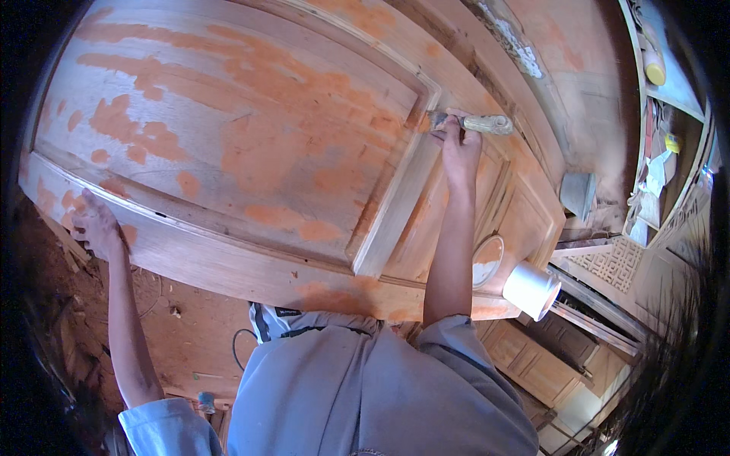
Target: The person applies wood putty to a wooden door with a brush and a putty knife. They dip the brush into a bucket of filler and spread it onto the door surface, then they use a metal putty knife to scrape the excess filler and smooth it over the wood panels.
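A large panelled wooden door, with orange patches smeared over its bare wood, lies in front of me. My right hand is closed around a paintbrush with a worn, stained handle. Its bristles point left and meet the moulding at the right end of the big panel. At the near left rim of the door, my left hand rests with its fingers spread over the edge, holding nothing.
A white tub stands on the door's near right corner, beside a round lid bearing orange paste. A grey container sits farther right, near shelves with a yellow-capped bottle. Wooden panels lie at lower right.
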A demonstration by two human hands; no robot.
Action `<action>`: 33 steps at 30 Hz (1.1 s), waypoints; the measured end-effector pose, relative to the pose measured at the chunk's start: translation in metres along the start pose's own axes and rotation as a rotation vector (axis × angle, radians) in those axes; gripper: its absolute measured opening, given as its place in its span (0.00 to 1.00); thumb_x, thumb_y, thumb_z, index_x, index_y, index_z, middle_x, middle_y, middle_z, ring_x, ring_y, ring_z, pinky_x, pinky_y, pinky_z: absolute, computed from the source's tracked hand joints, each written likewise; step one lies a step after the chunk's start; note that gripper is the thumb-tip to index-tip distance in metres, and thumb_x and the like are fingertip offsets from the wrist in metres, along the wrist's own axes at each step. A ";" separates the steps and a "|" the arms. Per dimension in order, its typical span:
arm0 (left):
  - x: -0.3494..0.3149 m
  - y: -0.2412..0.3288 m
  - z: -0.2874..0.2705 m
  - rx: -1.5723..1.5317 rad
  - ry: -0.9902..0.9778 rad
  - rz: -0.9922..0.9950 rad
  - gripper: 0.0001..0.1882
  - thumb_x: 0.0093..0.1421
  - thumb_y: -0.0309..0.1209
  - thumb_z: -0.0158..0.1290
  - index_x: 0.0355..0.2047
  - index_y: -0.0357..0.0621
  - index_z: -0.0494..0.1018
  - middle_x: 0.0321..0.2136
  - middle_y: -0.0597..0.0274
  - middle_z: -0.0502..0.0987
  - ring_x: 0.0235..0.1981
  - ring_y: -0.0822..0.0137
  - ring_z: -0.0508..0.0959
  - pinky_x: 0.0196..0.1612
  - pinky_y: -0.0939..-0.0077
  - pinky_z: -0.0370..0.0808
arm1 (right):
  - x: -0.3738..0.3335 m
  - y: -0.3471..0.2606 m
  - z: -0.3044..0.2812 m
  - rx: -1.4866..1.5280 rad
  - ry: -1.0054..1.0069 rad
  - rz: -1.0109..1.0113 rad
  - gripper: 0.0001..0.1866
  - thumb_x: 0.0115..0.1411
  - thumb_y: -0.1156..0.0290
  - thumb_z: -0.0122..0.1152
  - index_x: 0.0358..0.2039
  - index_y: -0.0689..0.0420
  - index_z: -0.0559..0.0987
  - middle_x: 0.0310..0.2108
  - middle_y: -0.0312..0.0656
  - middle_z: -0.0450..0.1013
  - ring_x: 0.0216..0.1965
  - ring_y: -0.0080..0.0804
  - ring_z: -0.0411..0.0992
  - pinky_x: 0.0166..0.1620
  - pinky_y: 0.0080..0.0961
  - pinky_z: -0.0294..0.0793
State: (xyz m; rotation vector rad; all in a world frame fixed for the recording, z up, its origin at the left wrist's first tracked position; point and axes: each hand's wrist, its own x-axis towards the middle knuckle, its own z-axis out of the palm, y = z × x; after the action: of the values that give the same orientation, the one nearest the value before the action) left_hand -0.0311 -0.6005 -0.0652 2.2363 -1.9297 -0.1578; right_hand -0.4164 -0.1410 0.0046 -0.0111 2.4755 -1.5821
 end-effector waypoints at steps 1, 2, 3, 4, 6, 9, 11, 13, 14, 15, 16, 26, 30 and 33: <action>-0.001 -0.001 0.000 0.001 0.001 0.002 0.52 0.56 0.74 0.30 0.66 0.44 0.49 0.66 0.38 0.46 0.64 0.39 0.56 0.62 0.45 0.59 | 0.000 0.000 0.004 -0.033 0.014 -0.012 0.10 0.68 0.73 0.46 0.45 0.64 0.72 0.37 0.44 0.72 0.33 0.28 0.75 0.35 0.26 0.82; -0.001 -0.001 0.000 0.003 0.003 0.001 0.52 0.56 0.74 0.31 0.66 0.44 0.49 0.66 0.38 0.46 0.64 0.39 0.56 0.62 0.45 0.59 | -0.001 0.000 0.007 -0.031 0.011 -0.012 0.10 0.68 0.73 0.46 0.45 0.64 0.72 0.37 0.44 0.72 0.33 0.28 0.75 0.35 0.26 0.82; 0.000 -0.001 0.000 0.001 0.009 0.002 0.52 0.56 0.74 0.31 0.66 0.45 0.49 0.66 0.38 0.46 0.64 0.39 0.56 0.62 0.45 0.59 | -0.001 -0.001 0.011 -0.092 0.011 -0.037 0.10 0.67 0.74 0.47 0.45 0.64 0.72 0.35 0.43 0.72 0.33 0.28 0.75 0.36 0.25 0.80; 0.000 -0.002 0.001 0.002 0.005 0.004 0.52 0.56 0.74 0.31 0.67 0.45 0.49 0.66 0.38 0.46 0.64 0.39 0.56 0.62 0.45 0.59 | -0.003 -0.002 0.013 -0.155 0.015 -0.060 0.09 0.67 0.74 0.47 0.44 0.63 0.73 0.34 0.42 0.72 0.33 0.27 0.75 0.36 0.25 0.79; -0.002 -0.002 0.001 0.000 0.009 0.005 0.52 0.56 0.74 0.31 0.67 0.45 0.49 0.66 0.38 0.46 0.64 0.39 0.56 0.62 0.45 0.59 | 0.001 0.000 0.016 -0.278 -0.007 -0.104 0.09 0.67 0.74 0.48 0.44 0.64 0.73 0.33 0.42 0.72 0.34 0.28 0.75 0.37 0.25 0.77; -0.002 0.000 0.002 -0.006 0.008 0.003 0.52 0.56 0.74 0.31 0.67 0.45 0.49 0.66 0.38 0.46 0.65 0.39 0.56 0.62 0.45 0.58 | 0.000 -0.007 0.023 -0.390 -0.006 -0.143 0.09 0.66 0.75 0.49 0.43 0.64 0.73 0.33 0.44 0.73 0.36 0.29 0.75 0.40 0.27 0.75; -0.003 0.000 -0.001 -0.007 0.019 0.006 0.52 0.56 0.74 0.31 0.67 0.45 0.49 0.66 0.38 0.45 0.65 0.39 0.55 0.62 0.45 0.58 | -0.002 -0.014 0.027 -0.380 0.009 -0.131 0.09 0.65 0.75 0.49 0.42 0.65 0.73 0.33 0.45 0.74 0.36 0.30 0.75 0.41 0.29 0.74; -0.003 -0.001 -0.002 -0.010 0.023 0.009 0.52 0.56 0.74 0.31 0.67 0.46 0.49 0.66 0.38 0.45 0.65 0.39 0.55 0.62 0.46 0.58 | -0.005 -0.020 0.029 -0.391 -0.005 -0.124 0.09 0.65 0.73 0.51 0.41 0.66 0.72 0.35 0.49 0.75 0.39 0.32 0.76 0.42 0.30 0.75; -0.003 -0.002 -0.003 -0.013 0.028 0.010 0.52 0.56 0.74 0.31 0.67 0.46 0.49 0.66 0.38 0.45 0.65 0.39 0.55 0.62 0.46 0.58 | -0.004 -0.018 0.031 -0.392 -0.009 -0.124 0.09 0.65 0.73 0.51 0.41 0.66 0.72 0.35 0.49 0.75 0.39 0.32 0.76 0.42 0.30 0.75; -0.003 -0.002 -0.002 -0.015 0.032 0.012 0.52 0.56 0.74 0.31 0.67 0.46 0.49 0.66 0.39 0.45 0.65 0.39 0.55 0.63 0.46 0.58 | -0.003 -0.015 0.034 -0.425 0.026 -0.197 0.09 0.64 0.72 0.52 0.40 0.64 0.74 0.31 0.47 0.76 0.31 0.32 0.76 0.36 0.32 0.75; -0.004 -0.001 -0.001 -0.021 0.033 0.015 0.52 0.56 0.74 0.31 0.67 0.46 0.49 0.66 0.39 0.45 0.65 0.39 0.55 0.63 0.46 0.58 | -0.003 -0.015 0.037 -0.458 0.063 -0.271 0.08 0.63 0.71 0.53 0.38 0.62 0.76 0.26 0.44 0.77 0.24 0.32 0.76 0.31 0.34 0.74; 0.022 -0.032 0.032 0.104 -0.075 0.046 0.51 0.57 0.74 0.29 0.67 0.44 0.49 0.66 0.37 0.47 0.65 0.38 0.56 0.62 0.44 0.59 | 0.000 -0.017 0.105 -1.224 0.098 -0.249 0.15 0.60 0.68 0.56 0.43 0.64 0.72 0.24 0.56 0.77 0.30 0.50 0.79 0.34 0.45 0.79; 0.033 -0.052 0.040 0.175 -0.127 0.147 0.52 0.57 0.73 0.29 0.67 0.43 0.48 0.66 0.35 0.46 0.65 0.36 0.55 0.62 0.44 0.58 | -0.005 -0.021 0.122 -1.223 0.122 -0.355 0.14 0.58 0.72 0.55 0.44 0.64 0.73 0.24 0.55 0.77 0.30 0.49 0.80 0.34 0.43 0.79; 0.015 -0.025 0.028 -0.270 -0.175 0.097 0.52 0.58 0.72 0.30 0.67 0.41 0.47 0.67 0.34 0.45 0.65 0.36 0.54 0.62 0.44 0.58 | -0.011 -0.026 0.101 -1.166 0.199 -0.329 0.13 0.58 0.74 0.55 0.43 0.64 0.73 0.24 0.53 0.77 0.27 0.43 0.80 0.33 0.40 0.79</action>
State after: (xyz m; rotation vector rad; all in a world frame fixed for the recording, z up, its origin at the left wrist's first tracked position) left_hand -0.0101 -0.6134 -0.0973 2.0073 -1.9610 -0.5816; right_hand -0.3902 -0.2416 -0.0116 -0.4580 3.2697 0.0149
